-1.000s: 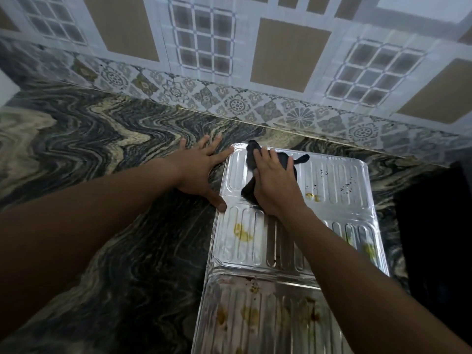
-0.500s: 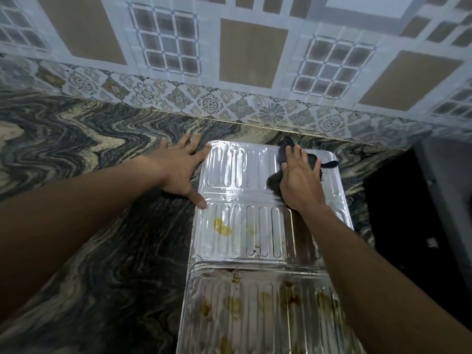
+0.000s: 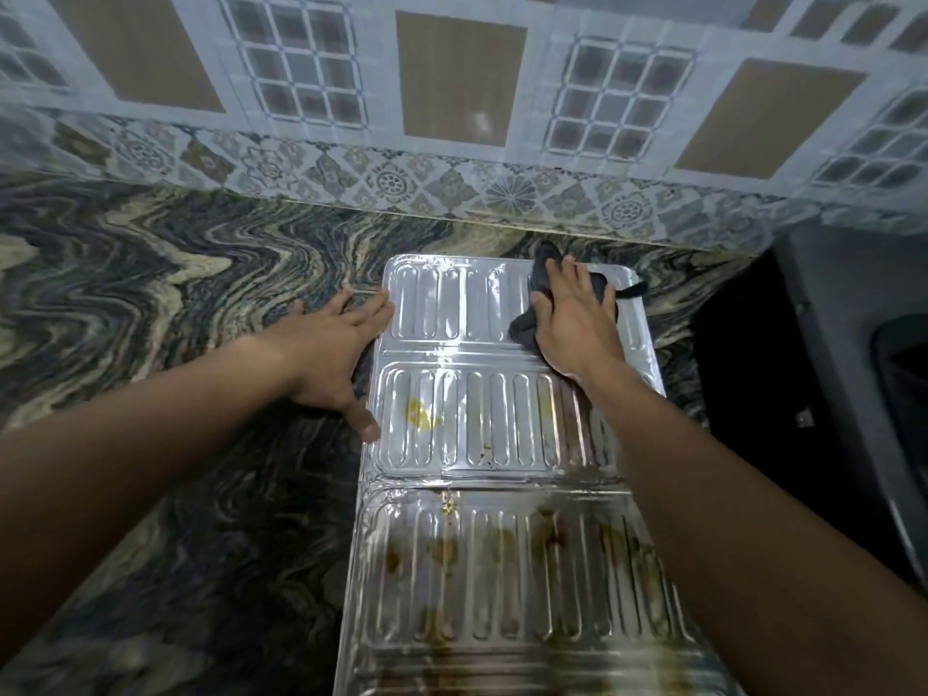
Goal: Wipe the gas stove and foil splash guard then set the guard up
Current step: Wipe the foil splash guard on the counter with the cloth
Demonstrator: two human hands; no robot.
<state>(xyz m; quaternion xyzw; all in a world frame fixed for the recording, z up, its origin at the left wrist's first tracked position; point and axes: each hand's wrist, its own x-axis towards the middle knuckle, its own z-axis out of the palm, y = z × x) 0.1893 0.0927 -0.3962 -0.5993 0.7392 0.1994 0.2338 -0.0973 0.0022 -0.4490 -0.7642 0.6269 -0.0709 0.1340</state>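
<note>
Bottom of the frame, closest to the camera: the near panel of the foil guard (image 3: 502, 585) is pretty grimy, brown and yellowish smears spread across most of its ribbed slots. The guard lies flat on the marble counter (image 3: 165, 293), unfolded, running from bottom centre up toward the wall. Both forearms come in from the lower corners, left one over the counter, right one crossing the guard's right side.

Middle panel looks cleaner, just a yellow blotch (image 3: 419, 414) near its left edge and a few tiny dark specks lower down. The left hand (image 3: 331, 354) is spread wide and flat on the counter right at the guard's left edge, thumb tip touching the edge by the middle panel, fingertips up against the far panel's corner. Nothing held in it.

Far panel, upper centre: shiny, no stains I can see. The right hand (image 3: 572, 324) is pressed palm down on a dark cloth (image 3: 545, 273) at that panel's right side, fingers spread over it. The cloth bunches out past the fingertips at the guard's far rim, and a bit of it sticks out to the right over the edge.

Beyond that, a strip of counter, then the patterned tile wall (image 3: 452, 92) across the top. Right side of the frame is a dark gap with something grey past it; can't tell what that is.
</note>
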